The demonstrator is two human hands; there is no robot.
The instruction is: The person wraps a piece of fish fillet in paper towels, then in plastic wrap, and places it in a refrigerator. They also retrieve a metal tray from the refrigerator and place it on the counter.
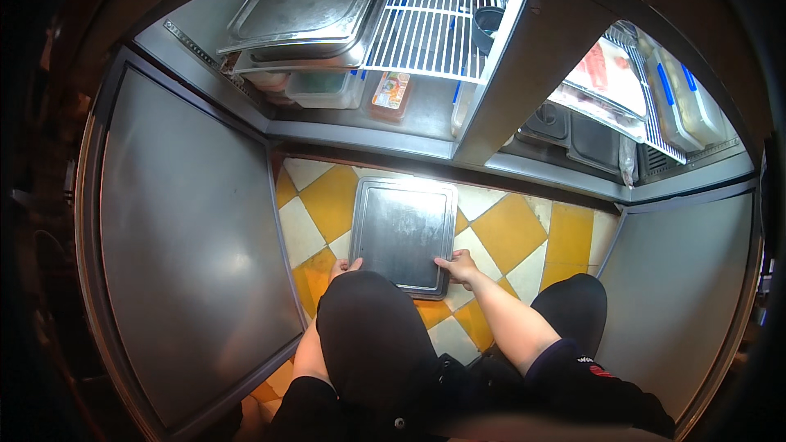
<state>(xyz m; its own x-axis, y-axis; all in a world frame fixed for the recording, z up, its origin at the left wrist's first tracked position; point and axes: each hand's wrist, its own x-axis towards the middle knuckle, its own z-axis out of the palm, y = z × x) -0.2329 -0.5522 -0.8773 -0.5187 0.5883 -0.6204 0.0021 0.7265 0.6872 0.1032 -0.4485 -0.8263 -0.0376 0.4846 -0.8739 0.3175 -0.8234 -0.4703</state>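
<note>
A flat rectangular metal tray [404, 233], dark grey with a raised rim, is low over the tiled floor in front of the fridge. My left hand [345, 266] grips its near left side, with the thumb on top and the fingers partly hidden behind my knee. My right hand [458, 267] holds the near right side, thumb on the upper face and fingers curled underneath. Whether the tray rests on the floor or is held just above it, I cannot tell.
An open fridge has a steel lidded pan [307, 0] on a white wire shelf [430, 12], with plastic tubs [315, 88] below. More containers [684, 102] fill the right compartment. Open doors stand at left [192, 237] and right [684, 278]. My knees flank the tray's near end.
</note>
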